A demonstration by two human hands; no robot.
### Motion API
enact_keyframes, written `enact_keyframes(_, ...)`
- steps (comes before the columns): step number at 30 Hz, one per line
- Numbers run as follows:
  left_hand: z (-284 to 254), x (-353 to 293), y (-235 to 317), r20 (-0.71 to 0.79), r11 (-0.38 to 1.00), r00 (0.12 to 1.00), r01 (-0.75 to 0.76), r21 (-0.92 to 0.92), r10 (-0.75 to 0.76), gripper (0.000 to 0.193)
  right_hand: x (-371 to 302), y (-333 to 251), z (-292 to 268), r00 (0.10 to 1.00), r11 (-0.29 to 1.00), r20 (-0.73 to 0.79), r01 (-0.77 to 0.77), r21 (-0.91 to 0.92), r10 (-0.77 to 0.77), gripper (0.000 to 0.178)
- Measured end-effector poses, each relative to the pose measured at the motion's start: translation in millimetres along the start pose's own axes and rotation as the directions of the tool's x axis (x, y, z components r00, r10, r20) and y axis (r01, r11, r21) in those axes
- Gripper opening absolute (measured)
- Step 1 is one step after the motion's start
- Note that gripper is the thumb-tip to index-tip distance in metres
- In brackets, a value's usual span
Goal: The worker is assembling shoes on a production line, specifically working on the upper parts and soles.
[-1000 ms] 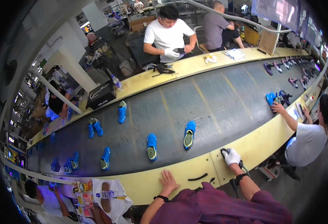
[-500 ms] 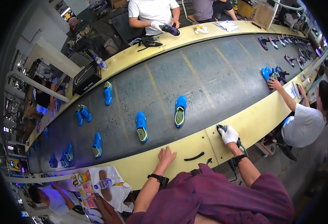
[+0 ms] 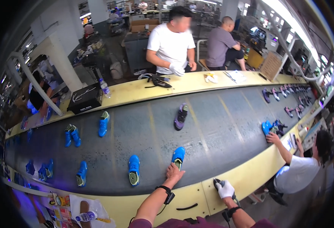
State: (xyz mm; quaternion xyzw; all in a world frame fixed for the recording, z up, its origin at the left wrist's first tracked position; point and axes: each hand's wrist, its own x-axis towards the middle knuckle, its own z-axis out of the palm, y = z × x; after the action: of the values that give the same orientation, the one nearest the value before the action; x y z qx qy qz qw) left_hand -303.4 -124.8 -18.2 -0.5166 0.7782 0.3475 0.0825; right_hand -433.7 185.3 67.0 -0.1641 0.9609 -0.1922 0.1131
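My bare left hand (image 3: 174, 173) reaches onto the dark conveyor belt (image 3: 155, 125) and closes around the heel of a blue shoe (image 3: 178, 155), hiding that heel. The shoe's toe points away from me. In a white glove, my right hand (image 3: 225, 190) is closed around a dark hand-held tool (image 3: 217, 184) with a cord, over the pale near ledge (image 3: 247, 182); the exact kind of tool is unclear. Left of my left hand stands another blue shoe (image 3: 134, 170), with a further blue shoe (image 3: 81, 173) beyond it. A purple-and-black shoe (image 3: 181, 117) lies farther across the belt.
A person in white (image 3: 170, 47) stands opposite. At the right, another person (image 3: 304, 167) touches blue shoes (image 3: 266, 127). A black box (image 3: 85, 98) and a bottle (image 3: 105, 88) sit on the far ledge. Another bottle (image 3: 86, 216) lies near left.
My left hand has moved from the near ledge onto the blue shoe. The purple-and-black shoe has gone from the opposite person's hands to the belt. My view has tilted up.
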Motion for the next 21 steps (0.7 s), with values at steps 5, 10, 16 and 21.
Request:
enact_keyframes(5, 9, 15, -14, -0.025, 0.999, 1.000, -0.007, 0.038, 0.008, 0.087, 6, 2, 2, 1.000, 1.000, -0.006, -0.003, 0.012, 0.003, 0.034)
enact_keyframes(10, 8, -1, -28, -0.040, 0.996, 0.999, -0.028, -0.090, 0.025, 0.085, 6, 25, 8, 0.999, 0.999, -0.040, 0.013, 0.030, -0.011, 0.037)
enact_keyframes(16, -12, -85, -88, 0.150, 0.959, 0.975, -0.124, -0.256, 0.166, 0.093, 12, 37, 12, 0.999, 0.999, 0.040, 0.002, 0.045, -0.004, 0.045)
enact_keyframes(21, -9, -196, -136, 0.074, 0.881, 0.882, -0.470, 0.055, 0.466, 0.081, 10, 33, 19, 0.833, 0.887, -0.318, 0.455, -0.074, -0.454, 0.033)
